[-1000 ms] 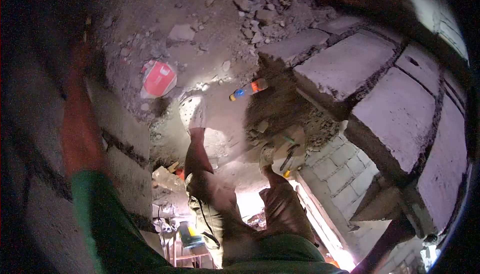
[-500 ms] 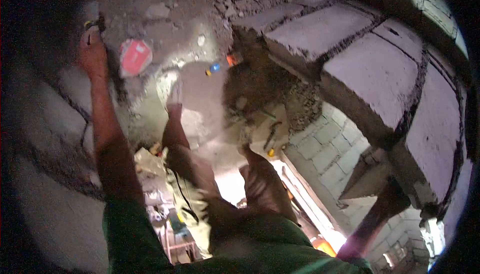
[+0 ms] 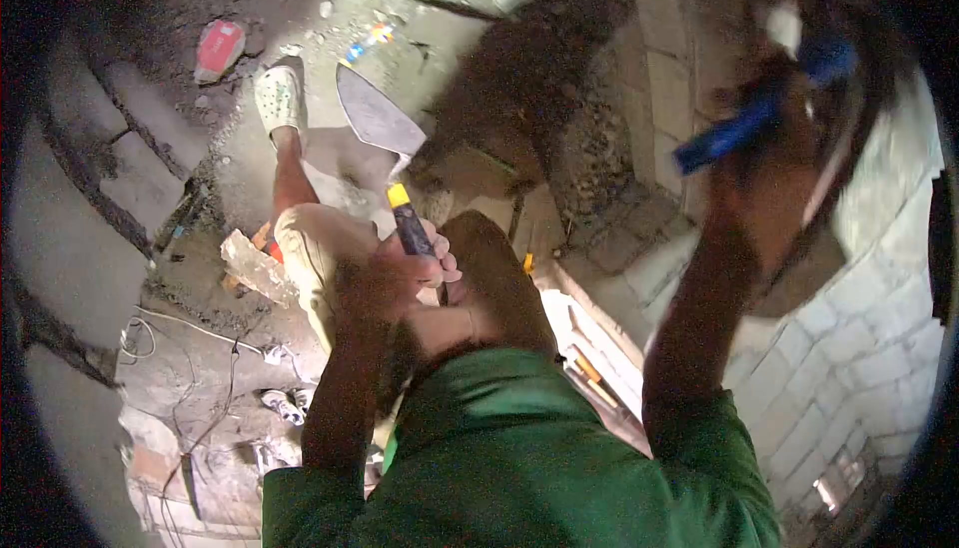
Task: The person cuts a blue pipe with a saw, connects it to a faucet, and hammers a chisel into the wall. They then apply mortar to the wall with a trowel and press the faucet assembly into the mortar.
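My left hand point(image 3: 425, 263), in front of my lap, is wrapped round the black handle of a trowel point(image 3: 378, 118). The trowel has a yellow collar, and its grey pointed blade reaches away from me over the floor. At the upper right, my right hand point(image 3: 769, 138) is raised beside the block wall point(image 3: 667, 78). It grips a long blue bar-shaped tool point(image 3: 734, 133); motion blur hides its exact kind. A dark heap of sand or mortar point(image 3: 529, 88) lies on the ground between the trowel and the wall.
A red piece point(image 3: 220, 48) and a small blue-and-yellow item point(image 3: 358, 50) lie on the rubble floor. My foot wears a pale clog point(image 3: 278, 100). A broken block point(image 3: 258, 266) lies beside my leg. Cables point(image 3: 195, 333) and a pair of shoes point(image 3: 285, 406) are lower left.
My left hand has come from the upper left to my lap, where it now holds the trowel. My right hand has risen from the lower right with the blue tool. The view has shifted.
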Demonstrator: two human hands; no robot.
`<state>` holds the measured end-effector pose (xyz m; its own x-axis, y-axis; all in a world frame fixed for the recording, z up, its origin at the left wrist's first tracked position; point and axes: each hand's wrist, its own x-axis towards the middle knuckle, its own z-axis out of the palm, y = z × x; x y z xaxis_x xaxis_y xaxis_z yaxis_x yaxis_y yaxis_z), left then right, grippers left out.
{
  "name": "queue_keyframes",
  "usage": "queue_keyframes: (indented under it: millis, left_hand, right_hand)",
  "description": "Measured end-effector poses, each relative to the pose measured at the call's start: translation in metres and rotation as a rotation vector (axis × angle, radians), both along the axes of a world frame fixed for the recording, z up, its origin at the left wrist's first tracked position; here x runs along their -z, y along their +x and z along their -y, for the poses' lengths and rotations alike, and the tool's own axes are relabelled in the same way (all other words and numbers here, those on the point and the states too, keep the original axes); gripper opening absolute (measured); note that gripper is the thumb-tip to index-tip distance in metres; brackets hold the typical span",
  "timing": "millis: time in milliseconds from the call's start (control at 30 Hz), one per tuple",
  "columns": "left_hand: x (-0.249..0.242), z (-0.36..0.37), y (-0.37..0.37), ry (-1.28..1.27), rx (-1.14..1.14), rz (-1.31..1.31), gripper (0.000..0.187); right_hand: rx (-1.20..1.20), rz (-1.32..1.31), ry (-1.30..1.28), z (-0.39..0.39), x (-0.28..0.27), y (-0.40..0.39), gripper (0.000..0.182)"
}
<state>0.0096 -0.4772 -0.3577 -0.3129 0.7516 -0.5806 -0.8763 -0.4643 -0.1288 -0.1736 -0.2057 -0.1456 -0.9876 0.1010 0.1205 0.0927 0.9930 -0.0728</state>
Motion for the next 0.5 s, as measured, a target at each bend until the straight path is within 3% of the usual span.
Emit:
queue_keyframes:
  millis: [33, 67, 100, 133, 167, 200, 233, 267, 300, 333, 367, 400, 467, 500]
  left_hand:
    - [-0.003, -0.018, 0.025, 0.062, 0.041, -0.009, 0.026]
    - [-0.005, -0.029, 0.044, 0.07, 0.071, -0.022, 0.026]
    - [-0.005, -0.032, 0.057, 0.147, 0.092, 0.101, 0.022]
    - [-0.009, -0.037, 0.062, 0.22, 0.123, 0.223, 0.019]
    - [-0.03, -0.044, 0.057, 0.232, 0.182, 0.194, 0.019]
    - [-0.057, -0.05, 0.048, -0.02, 0.33, -0.032, 0.019]
    - [-0.074, -0.059, 0.043, -0.253, 0.46, -0.28, 0.021]
    - [-0.067, -0.068, 0.046, -0.049, 0.407, 0.082, 0.029]
    - [-0.081, -0.073, 0.05, -0.077, 0.425, -0.184, 0.032]
    - [-0.098, -0.08, 0.051, -0.077, 0.444, -0.324, 0.031]
    - [-0.11, -0.09, 0.052, -0.073, 0.454, -0.468, 0.031]
    - [-0.107, -0.094, 0.055, -0.01, 0.528, -0.5, 0.031]
    - [-0.089, -0.096, 0.049, 0.041, 0.536, 0.084, 0.031]
    - [-0.096, -0.102, 0.046, 0.057, 0.612, 0.058, 0.031]
  right_hand:
    - [0.553, -0.066, -0.551, 0.055, -0.01, 0.016, 0.035]
    - [0.582, -0.045, -1.472, 0.005, -0.002, 0.069, 0.035]
    - [0.451, 0.157, -1.311, 0.018, -0.006, 0.09, 0.03]
    - [0.314, 0.158, -1.276, 0.004, 0.017, 0.134, 0.028]
    - [0.413, 0.367, -0.75, 0.006, 0.002, 0.16, 0.029]
    - [0.429, 0.434, -0.629, -0.015, 0.041, 0.217, 0.032]
    - [0.496, 0.493, -0.675, -0.01, 0.039, 0.238, 0.035]
    - [0.343, 0.335, -0.465, -0.004, 0.047, 0.265, 0.034]
    - [0.392, 0.608, -0.485, 0.005, 0.037, 0.271, 0.032]
    - [0.63, 0.628, -0.852, 0.007, 0.038, 0.284, 0.032]
    - [1.024, 0.463, -1.552, 0.015, -0.01, 0.267, 0.033]
    - [0.868, 0.375, -1.299, 0.02, 0.024, 0.306, 0.04]
    - [0.448, 0.61, -0.581, 0.033, 0.033, 0.325, 0.048]
    - [0.452, 0.437, -0.732, 0.043, 0.04, 0.34, 0.049]
